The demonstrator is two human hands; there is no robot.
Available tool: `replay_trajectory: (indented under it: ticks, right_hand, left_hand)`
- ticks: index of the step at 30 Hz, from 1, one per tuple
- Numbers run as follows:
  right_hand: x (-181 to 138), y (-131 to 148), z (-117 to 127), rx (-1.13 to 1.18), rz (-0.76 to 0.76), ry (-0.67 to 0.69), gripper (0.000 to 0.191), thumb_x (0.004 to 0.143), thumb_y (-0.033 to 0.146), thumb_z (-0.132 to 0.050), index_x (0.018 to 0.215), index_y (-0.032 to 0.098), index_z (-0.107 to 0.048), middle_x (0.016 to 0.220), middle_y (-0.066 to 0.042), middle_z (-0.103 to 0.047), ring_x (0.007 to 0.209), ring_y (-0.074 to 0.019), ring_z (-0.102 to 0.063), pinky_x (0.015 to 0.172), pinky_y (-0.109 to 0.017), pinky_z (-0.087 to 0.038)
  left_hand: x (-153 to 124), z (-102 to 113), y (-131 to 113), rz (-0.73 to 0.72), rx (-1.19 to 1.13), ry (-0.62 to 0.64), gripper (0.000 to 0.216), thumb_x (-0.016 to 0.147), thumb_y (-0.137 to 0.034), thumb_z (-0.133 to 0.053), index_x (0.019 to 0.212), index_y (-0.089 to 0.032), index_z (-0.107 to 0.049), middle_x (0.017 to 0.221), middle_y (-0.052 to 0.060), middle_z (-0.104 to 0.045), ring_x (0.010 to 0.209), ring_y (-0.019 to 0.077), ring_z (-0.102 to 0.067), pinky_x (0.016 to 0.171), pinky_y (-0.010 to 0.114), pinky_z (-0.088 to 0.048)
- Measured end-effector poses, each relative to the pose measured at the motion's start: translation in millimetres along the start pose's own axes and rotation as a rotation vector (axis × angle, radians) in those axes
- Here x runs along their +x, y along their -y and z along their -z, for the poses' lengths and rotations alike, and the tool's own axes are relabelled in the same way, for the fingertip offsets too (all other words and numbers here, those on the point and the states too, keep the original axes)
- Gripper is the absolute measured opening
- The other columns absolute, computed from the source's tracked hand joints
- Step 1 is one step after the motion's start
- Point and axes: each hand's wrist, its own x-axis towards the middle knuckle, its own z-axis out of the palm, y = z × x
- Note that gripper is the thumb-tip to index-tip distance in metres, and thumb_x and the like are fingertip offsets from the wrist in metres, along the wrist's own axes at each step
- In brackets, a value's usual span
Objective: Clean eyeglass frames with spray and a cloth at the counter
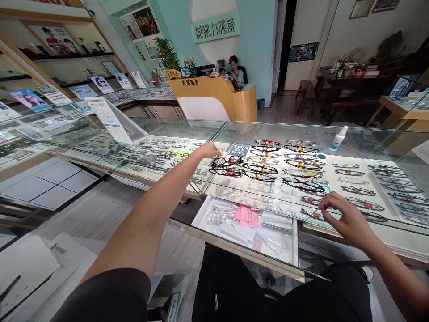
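Note:
My left hand (209,150) reaches forward over the glass counter, its fingers bent together at a small pale thing (224,153) that I cannot make out. Just below those fingers lies a pair of black eyeglasses (228,171) with a red tag, among several more frames. On the right, my right hand (342,218) is held near the counter's front edge, thumb and forefinger pinching a thin stick-like thing (311,216). Close to it are black eyeglasses (303,184) in the rows on the counter.
An open drawer (295,243) with plastic bags and papers sticks out at my lap. A white spray bottle (338,138) and a blue card (239,150) stand or lie by the eyeglasses. A folded sign (112,120) stands left. Behind, a person (236,74) sits at a yellow desk (246,100).

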Motion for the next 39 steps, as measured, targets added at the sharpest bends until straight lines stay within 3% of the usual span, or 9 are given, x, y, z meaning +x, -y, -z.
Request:
replay_trajectory:
  ticks: [5, 9, 12, 18, 26, 30, 33, 36, 39]
  right_hand:
    - [-1.0, 0.4, -0.3, 0.007, -0.011, -0.004, 0.013, 0.104, 0.032, -0.057, 0.096, 0.028, -0.067, 0.106, -0.007, -0.066, 0.099, -0.0261, -0.066, 0.081, -0.038, -0.050]
    - [-0.8, 0.0, -0.6, 0.011, -0.013, -0.009, 0.010, 0.102, 0.031, -0.059, 0.096, 0.027, -0.067, 0.105, -0.007, -0.067, 0.098, -0.0259, -0.066, 0.081, -0.038, -0.050]
    - [-0.8, -0.4, -0.6, 0.018, -0.021, -0.007, 0.010, 0.102, 0.030, -0.059, 0.097, 0.028, -0.067, 0.105, -0.007, -0.067, 0.098, -0.0261, -0.066, 0.079, -0.038, -0.050]
    - [0.0, -1.5, -0.8, 0.015, 0.001, -0.021, 0.010, 0.102, 0.032, -0.060, 0.096, 0.028, -0.067, 0.105, -0.007, -0.067, 0.100, -0.0269, -0.066, 0.085, -0.040, -0.050]
    - [0.3, 0.2, -0.9, 0.021, -0.011, -0.026, 0.009, 0.101, 0.029, -0.060, 0.096, 0.027, -0.067, 0.104, -0.006, -0.067, 0.099, -0.0262, -0.068, 0.089, -0.041, -0.051]
    - [0.2, 1.5, -0.6, 0.016, -0.018, -0.033, 0.009, 0.101, 0.029, -0.061, 0.095, 0.028, -0.068, 0.105, -0.006, -0.068, 0.097, -0.0262, -0.068, 0.085, -0.040, -0.052]
    - [0.5, 2.7, -0.6, 0.011, -0.011, -0.038, 0.009, 0.100, 0.029, -0.060, 0.095, 0.028, -0.068, 0.104, -0.006, -0.069, 0.098, -0.0264, -0.069, 0.086, -0.040, -0.052]
    - [1.1, 4.0, -0.7, 0.005, -0.006, -0.035, 0.010, 0.101, 0.028, -0.059, 0.095, 0.027, -0.067, 0.104, -0.006, -0.068, 0.100, -0.0264, -0.068, 0.088, -0.041, -0.051]
    - [1.0, 4.3, -0.9, -0.006, -0.013, -0.032, 0.010, 0.101, 0.027, -0.058, 0.095, 0.027, -0.066, 0.105, -0.006, -0.068, 0.099, -0.0256, -0.068, 0.086, -0.040, -0.051]
  left_hand:
    - [13.0, -7.1, 10.5, 0.034, -0.007, -0.033, 0.040, 0.079, -0.040, -0.087, 0.115, -0.023, -0.080, 0.109, 0.007, -0.085, 0.102, 0.0270, -0.076, 0.082, 0.030, -0.054]
    - [8.3, -5.9, 23.3, 0.056, 0.064, -0.191, 0.047, 0.079, -0.043, -0.087, 0.120, -0.022, -0.078, 0.125, 0.017, -0.078, 0.125, 0.0374, -0.068, 0.103, 0.042, -0.051]
    - [-4.4, -3.9, 23.8, -0.037, 0.105, -0.303, 0.047, 0.090, -0.041, -0.074, 0.132, -0.020, -0.073, 0.143, 0.020, -0.068, 0.140, 0.0403, -0.056, 0.116, 0.049, -0.042]
    - [-24.3, -9.9, -1.5, -0.569, 0.149, -0.138, 0.042, 0.092, -0.055, -0.069, 0.117, -0.024, -0.083, 0.125, 0.011, -0.074, 0.127, 0.0344, -0.062, 0.110, 0.044, -0.045]
    - [-30.1, -15.0, -17.1, -0.586, 0.284, -0.148, 0.026, 0.095, -0.032, -0.065, 0.107, -0.025, -0.087, 0.119, 0.011, -0.075, 0.123, 0.0341, -0.061, 0.103, 0.045, -0.042]
    - [-41.3, -9.4, -19.2, -0.608, 0.266, -0.181, 0.023, 0.095, -0.032, -0.066, 0.105, -0.024, -0.085, 0.118, 0.012, -0.074, 0.122, 0.0341, -0.061, 0.102, 0.046, -0.043]
    - [-68.4, -0.7, -31.3, -0.640, 0.127, -0.267, 0.024, 0.097, -0.038, -0.063, 0.104, -0.021, -0.079, 0.113, 0.011, -0.073, 0.113, 0.0301, -0.064, 0.096, 0.042, -0.045]
    - [-111.7, 6.5, -52.3, -0.672, -0.104, -0.118, 0.027, 0.099, -0.046, -0.060, 0.097, -0.022, -0.072, 0.097, 0.005, -0.074, 0.090, 0.0224, -0.066, 0.077, 0.034, -0.044]
    - [-154.1, -2.5, -71.1, -0.755, -0.129, 0.295, 0.032, 0.097, -0.049, -0.060, 0.082, -0.023, -0.068, 0.080, 0.001, -0.069, 0.072, 0.0185, -0.060, 0.066, 0.033, -0.038]
